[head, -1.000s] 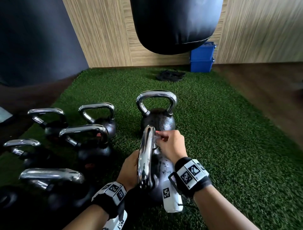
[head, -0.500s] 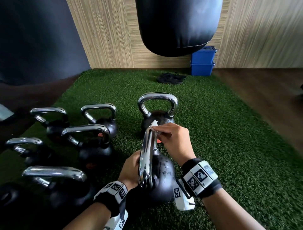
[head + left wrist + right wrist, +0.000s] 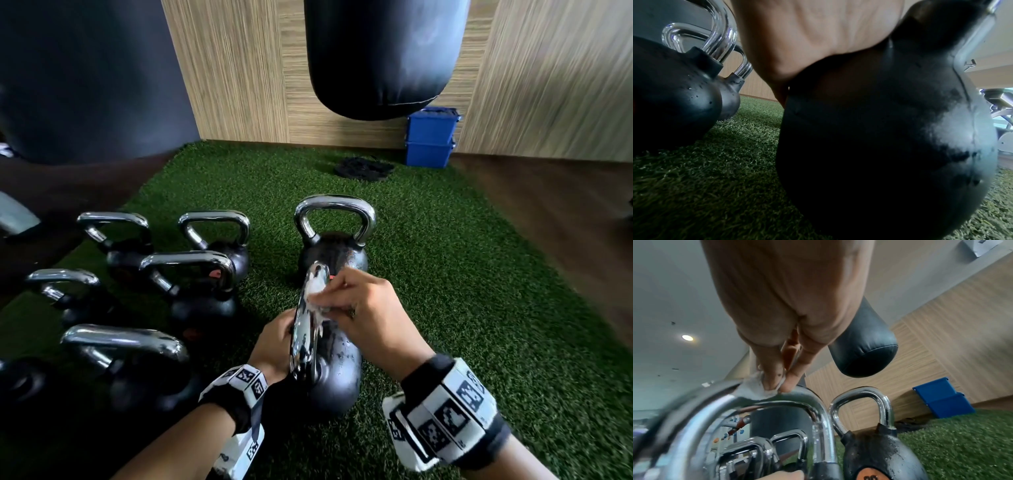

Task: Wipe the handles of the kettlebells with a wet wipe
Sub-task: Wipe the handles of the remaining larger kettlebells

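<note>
The right hand pinches a wet wipe against the chrome handle of the nearest kettlebell, which stands on the green turf near its front edge. The left hand rests on that kettlebell's left side; I cannot tell how its fingers lie. Six more kettlebells stand around it.

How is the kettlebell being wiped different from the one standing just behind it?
The near black kettlebell with a chrome handle shows its handle edge-on in the head view; the far black kettlebell with a chrome handle shows its handle as an open loop. The near one is touched by both hands: the right hand presses a white wet wipe on its handle, the left hand steadies it. The far one stands untouched. Both sit on green turf.
</note>
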The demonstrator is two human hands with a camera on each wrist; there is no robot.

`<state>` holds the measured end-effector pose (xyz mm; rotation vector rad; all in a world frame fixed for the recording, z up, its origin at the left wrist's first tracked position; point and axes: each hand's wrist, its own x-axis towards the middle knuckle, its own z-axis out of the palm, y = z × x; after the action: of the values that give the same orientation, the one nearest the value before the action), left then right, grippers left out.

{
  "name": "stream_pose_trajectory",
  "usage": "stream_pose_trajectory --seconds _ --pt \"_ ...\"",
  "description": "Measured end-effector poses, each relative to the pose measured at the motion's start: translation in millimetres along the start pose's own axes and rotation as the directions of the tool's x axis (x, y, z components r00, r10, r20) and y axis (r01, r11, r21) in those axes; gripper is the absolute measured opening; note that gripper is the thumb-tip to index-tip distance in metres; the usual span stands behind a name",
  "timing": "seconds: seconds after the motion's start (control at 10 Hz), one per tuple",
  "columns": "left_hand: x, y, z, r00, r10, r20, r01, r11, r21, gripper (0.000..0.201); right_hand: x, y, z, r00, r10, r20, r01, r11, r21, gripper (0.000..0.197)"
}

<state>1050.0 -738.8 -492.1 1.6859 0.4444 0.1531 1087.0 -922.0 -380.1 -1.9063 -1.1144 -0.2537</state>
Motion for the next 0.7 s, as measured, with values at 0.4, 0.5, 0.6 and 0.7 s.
stream_pose_trajectory --seconds 0.4,0.5,0.6,0.7 --pt "-4 2 0 0.997 0.075 0.015 -0.076 0.995 0.064 0.062 -28 -14 0 0.853 0.470 0.227 -0.521 0.752 0.404 0.027" --pt "-4 3 3 0.996 0.089 0.009 -0.089 0.994 0.060 0.057 -36 -9 3 0.834 0.483 0.267 -0.552 0.736 0.392 0.030" --pt "0 -5 0 0.994 0.104 0.015 -0.105 0.988 0.112 0.055 -41 -4 8 0.852 0.452 0.265 -0.523 0.763 0.380 0.031" --pt "2 -7 -1 0.992 0.128 0.012 -0.128 0.973 0.191 0.028 -49 -2 15 0.846 0.456 0.275 -0.526 0.798 0.296 0.031"
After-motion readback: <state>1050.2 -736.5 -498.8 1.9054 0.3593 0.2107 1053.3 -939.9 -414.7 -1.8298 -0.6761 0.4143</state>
